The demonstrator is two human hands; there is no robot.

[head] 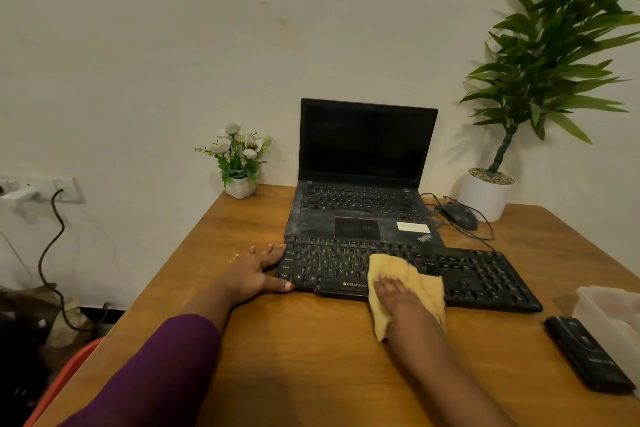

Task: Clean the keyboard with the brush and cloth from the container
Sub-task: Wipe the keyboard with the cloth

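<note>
On the table (311,357), our right hand (394,291) pressed the yellow cloth (417,282), fingers flat together, onto the middle of the keyboard (485,282); our left hand (256,276), fingers spread, braced its left end. Even strokes along the rows seemed best.

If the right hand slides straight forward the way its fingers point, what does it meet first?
Right hand, on the yellow cloth, likely meets the open black laptop's dusty front edge behind the black keyboard.

Left hand (258,270) lies flat, fingers spread; right hand (393,289) presses palm-down, fingers straight.
</note>
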